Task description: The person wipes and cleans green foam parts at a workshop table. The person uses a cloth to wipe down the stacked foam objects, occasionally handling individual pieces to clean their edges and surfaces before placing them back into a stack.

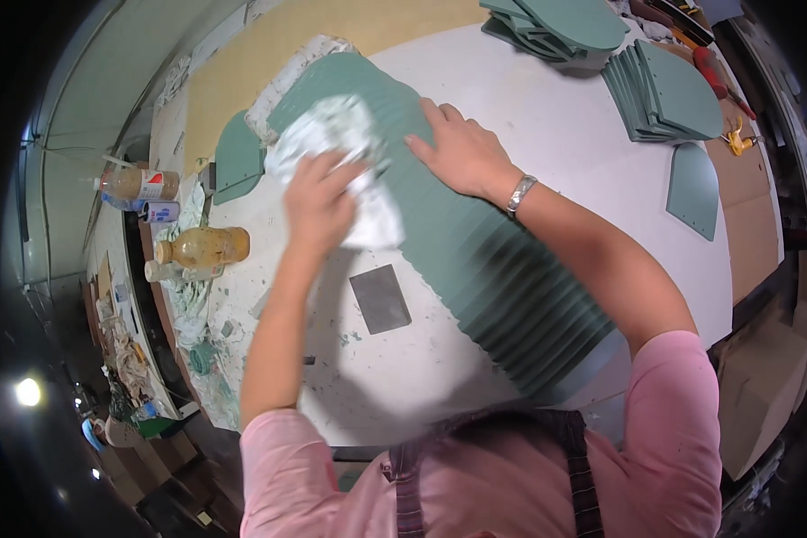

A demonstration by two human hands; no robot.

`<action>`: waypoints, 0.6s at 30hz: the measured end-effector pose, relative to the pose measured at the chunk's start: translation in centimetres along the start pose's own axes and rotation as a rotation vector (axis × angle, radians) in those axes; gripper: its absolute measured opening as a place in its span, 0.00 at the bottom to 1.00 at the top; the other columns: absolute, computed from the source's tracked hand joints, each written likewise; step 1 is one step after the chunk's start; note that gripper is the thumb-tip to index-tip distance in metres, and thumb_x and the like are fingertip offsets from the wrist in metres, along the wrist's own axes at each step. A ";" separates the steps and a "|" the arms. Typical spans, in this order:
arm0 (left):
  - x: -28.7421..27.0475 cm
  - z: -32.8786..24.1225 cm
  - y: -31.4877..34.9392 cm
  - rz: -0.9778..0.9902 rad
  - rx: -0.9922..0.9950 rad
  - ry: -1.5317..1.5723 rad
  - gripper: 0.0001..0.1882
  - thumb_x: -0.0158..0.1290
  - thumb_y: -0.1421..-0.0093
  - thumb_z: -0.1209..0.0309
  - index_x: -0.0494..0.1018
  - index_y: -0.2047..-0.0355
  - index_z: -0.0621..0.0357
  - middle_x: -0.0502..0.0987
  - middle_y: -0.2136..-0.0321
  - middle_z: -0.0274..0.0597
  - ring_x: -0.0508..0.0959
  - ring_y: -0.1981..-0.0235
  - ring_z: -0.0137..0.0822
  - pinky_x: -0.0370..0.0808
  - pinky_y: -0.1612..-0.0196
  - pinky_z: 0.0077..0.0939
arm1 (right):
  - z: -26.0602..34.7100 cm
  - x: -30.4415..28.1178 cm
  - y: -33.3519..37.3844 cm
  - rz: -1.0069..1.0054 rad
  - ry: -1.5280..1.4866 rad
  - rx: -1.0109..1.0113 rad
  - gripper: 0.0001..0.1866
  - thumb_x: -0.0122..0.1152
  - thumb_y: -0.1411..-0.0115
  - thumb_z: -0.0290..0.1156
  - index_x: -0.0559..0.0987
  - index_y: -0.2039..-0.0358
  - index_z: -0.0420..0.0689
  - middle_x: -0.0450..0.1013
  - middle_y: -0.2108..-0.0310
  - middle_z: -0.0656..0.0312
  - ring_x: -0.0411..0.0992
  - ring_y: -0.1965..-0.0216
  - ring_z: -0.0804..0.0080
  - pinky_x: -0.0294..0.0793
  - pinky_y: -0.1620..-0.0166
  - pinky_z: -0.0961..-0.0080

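At the far left, a clear bottle (143, 185) with a red and white label holds something pale brown, and just beside it is a small white and blue can (160, 212), whose inside I cannot see. Near them, a second bottle (208, 247) holds something yellow-brown; whether it stands or lies, I cannot tell. Next, the left hand (320, 199) grips a bunched white cloth (332, 134), which touches the upper part of a long green row (511, 287) of overlapping pieces on the white table (547, 121). The right hand (464, 154), open with fingers spread, rests upon this row. Further right are a pile (663, 94) of green panels and one single panel (693, 191).
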State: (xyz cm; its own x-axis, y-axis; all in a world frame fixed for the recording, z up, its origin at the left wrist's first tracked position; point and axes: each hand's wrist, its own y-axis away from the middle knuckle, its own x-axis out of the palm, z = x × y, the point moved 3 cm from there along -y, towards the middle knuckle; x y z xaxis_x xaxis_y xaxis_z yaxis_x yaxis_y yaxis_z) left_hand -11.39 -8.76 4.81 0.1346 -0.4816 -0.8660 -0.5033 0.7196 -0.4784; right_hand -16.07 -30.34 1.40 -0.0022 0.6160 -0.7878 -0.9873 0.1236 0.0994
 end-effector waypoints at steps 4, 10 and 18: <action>-2.6 2.1 3.3 0.106 -0.195 0.053 0.23 0.51 0.56 0.80 0.84 0.59 0.48 0.80 0.59 0.44 0.78 0.62 0.45 0.77 0.56 0.35 | -0.6 -0.6 0.5 0.012 0.052 0.057 0.35 0.48 0.33 0.50 0.57 0.32 0.43 0.68 0.44 0.44 0.73 0.50 0.42 0.75 0.49 0.53; -0.3 -6.7 0.4 0.045 -0.167 0.075 0.16 0.57 0.55 0.79 0.78 0.63 0.57 0.78 0.62 0.47 0.79 0.60 0.51 0.76 0.57 0.39 | 0.5 1.1 -0.1 -0.014 0.066 -0.036 0.35 0.47 0.32 0.50 0.58 0.32 0.42 0.68 0.44 0.42 0.74 0.51 0.42 0.75 0.49 0.53; -3.1 -4.8 2.5 0.021 -0.344 0.143 0.10 0.62 0.54 0.75 0.79 0.68 0.56 0.79 0.69 0.41 0.80 0.70 0.45 0.76 0.67 0.34 | 0.4 0.4 0.3 -0.040 0.055 0.002 0.33 0.46 0.31 0.51 0.59 0.34 0.42 0.70 0.47 0.41 0.74 0.52 0.41 0.75 0.50 0.52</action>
State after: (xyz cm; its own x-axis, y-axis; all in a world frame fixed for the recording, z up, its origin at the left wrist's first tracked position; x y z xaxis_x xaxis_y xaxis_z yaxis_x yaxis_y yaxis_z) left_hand -17.21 -7.87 6.99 0.0126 -0.5512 -0.8343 -0.7652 0.5317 -0.3629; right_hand -16.32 -29.78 1.34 0.0289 0.5670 -0.8232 -0.9865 0.1490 0.0680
